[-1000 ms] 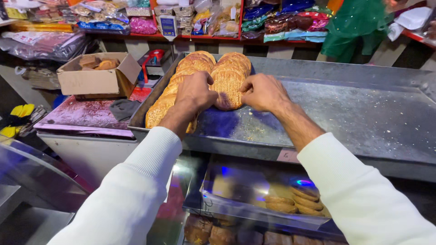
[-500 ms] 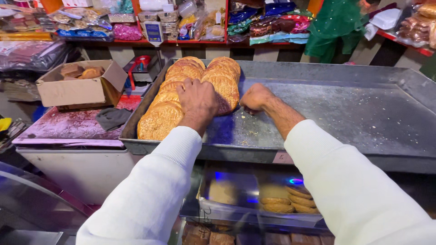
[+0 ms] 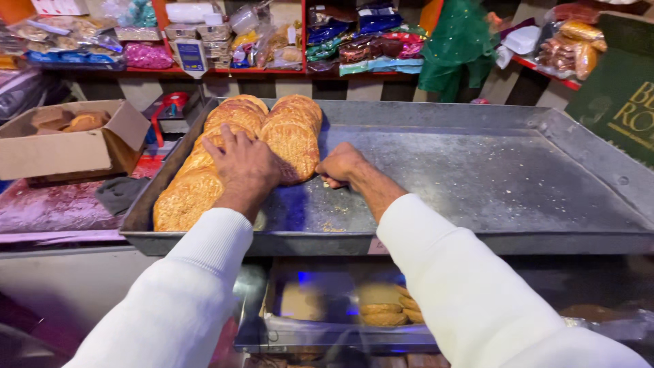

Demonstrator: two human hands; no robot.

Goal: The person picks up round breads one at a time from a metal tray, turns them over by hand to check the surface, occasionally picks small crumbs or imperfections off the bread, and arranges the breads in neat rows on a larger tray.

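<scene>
Arranging step: left hand (image 3: 245,167) lies flat, fingers spread, on the round flatbreads (image 3: 286,133) overlapped at the metal tray's (image 3: 477,170) left end; right hand (image 3: 343,165), fingers curled narrow, touches the nearest bread's edge, probably to nudge it next.

An open brown cardboard box (image 3: 71,146) sits at left. Colourful plastic packets (image 3: 368,37) crowd the red shelf (image 3: 204,69) behind. A dark green sign (image 3: 623,95) leans at right.
</scene>
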